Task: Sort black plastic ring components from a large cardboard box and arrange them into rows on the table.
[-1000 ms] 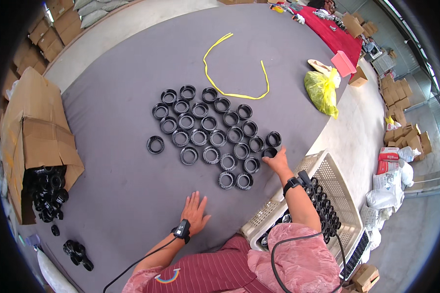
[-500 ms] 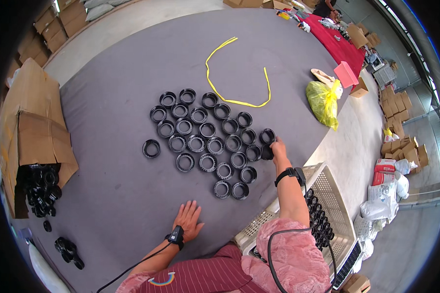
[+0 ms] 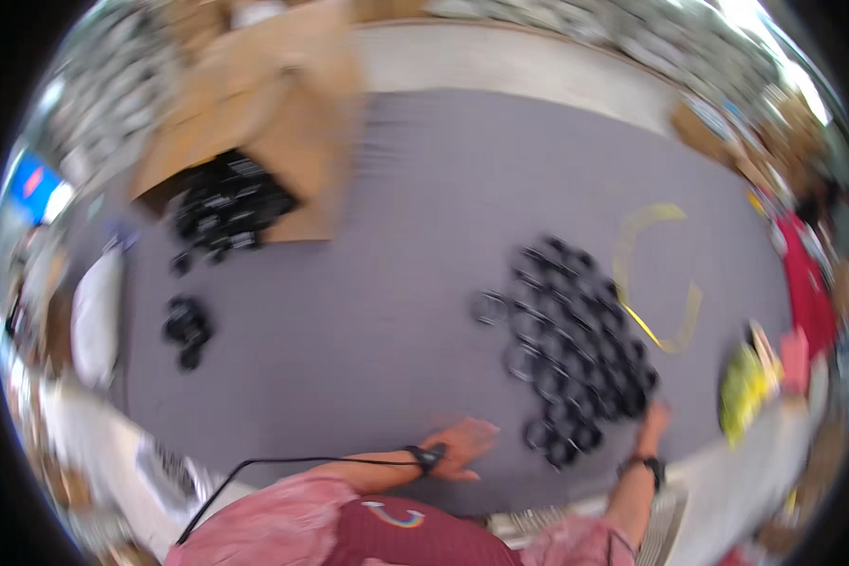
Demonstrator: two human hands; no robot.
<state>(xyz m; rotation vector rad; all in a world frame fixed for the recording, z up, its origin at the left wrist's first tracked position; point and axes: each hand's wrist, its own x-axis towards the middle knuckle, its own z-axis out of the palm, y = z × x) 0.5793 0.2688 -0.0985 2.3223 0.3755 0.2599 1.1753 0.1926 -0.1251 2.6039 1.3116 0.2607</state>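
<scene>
On the grey-covered table (image 3: 387, 311), many black plastic rings (image 3: 575, 349) stand in a loose group, blurred by motion. My left hand (image 3: 462, 447) lies palm down on the cloth, left of the rings, fingers spread and holding nothing. At the group's right front edge is my right hand (image 3: 655, 421), next to the outermost rings. Its fingers are too smeared to show whether they grip a ring. A black strap circles each wrist.
A tipped cardboard box (image 3: 321, 179) spills a black heap (image 3: 231, 203) at the far left. Nearer lies a small black cluster (image 3: 188, 330). A yellow strap (image 3: 646, 330) curves behind the rings. A yellow bag (image 3: 745, 387) sits at right. A pale crate (image 3: 670, 524) stands below my right arm.
The whole view has swung left, so the box and heap are nearer the middle and the rings farther right. My left hand still lies flat; my right hand stays beside the rings' edge.
</scene>
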